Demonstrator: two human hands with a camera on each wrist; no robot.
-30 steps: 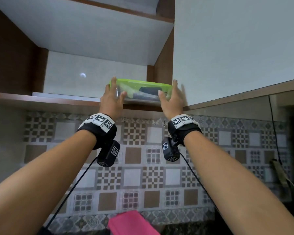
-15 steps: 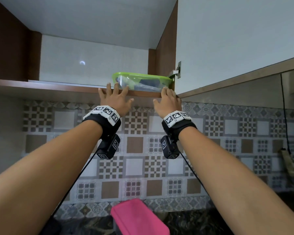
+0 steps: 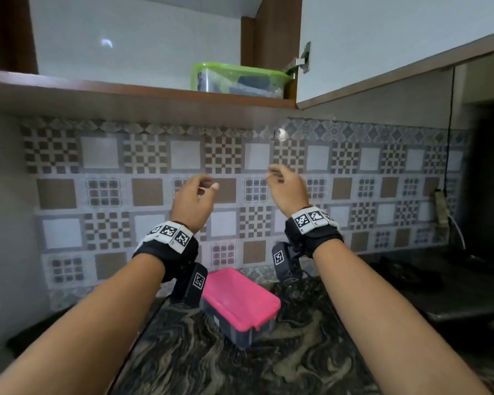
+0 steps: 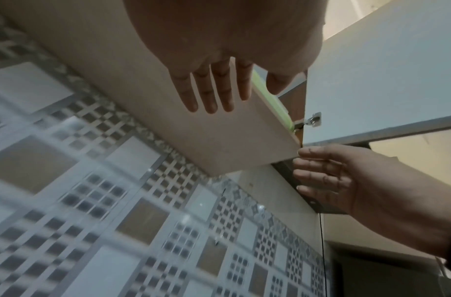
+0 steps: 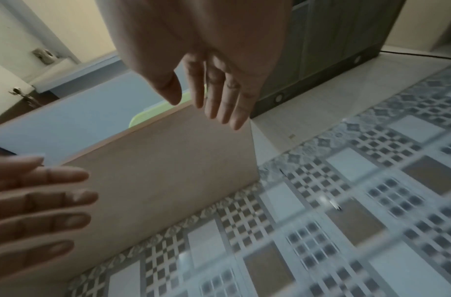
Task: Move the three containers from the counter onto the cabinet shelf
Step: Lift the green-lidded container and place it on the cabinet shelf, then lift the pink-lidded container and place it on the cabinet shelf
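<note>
Now both hands empty, fingers loose: left hand [image 3: 193,195], right hand [image 3: 288,186], mid-air before the tiles [image 3: 146,192], below the shelf [image 3: 126,95]. Green box [image 3: 237,81] sits on the shelf at its right end, by the hinge [image 3: 300,61]. Pink box [image 3: 240,300] on the bench [image 3: 211,360], at 6 o'clock from the hands, between the forearms. Long axis runs 10 to 4 o'clock. Left hand looks slightly nearer. Likely next pick; third container not visible.

Green-lidded clear container [image 3: 237,81] upright on cabinet shelf [image 3: 143,95]; pink-lidded container [image 3: 240,305] on counter [image 3: 297,360].
</note>
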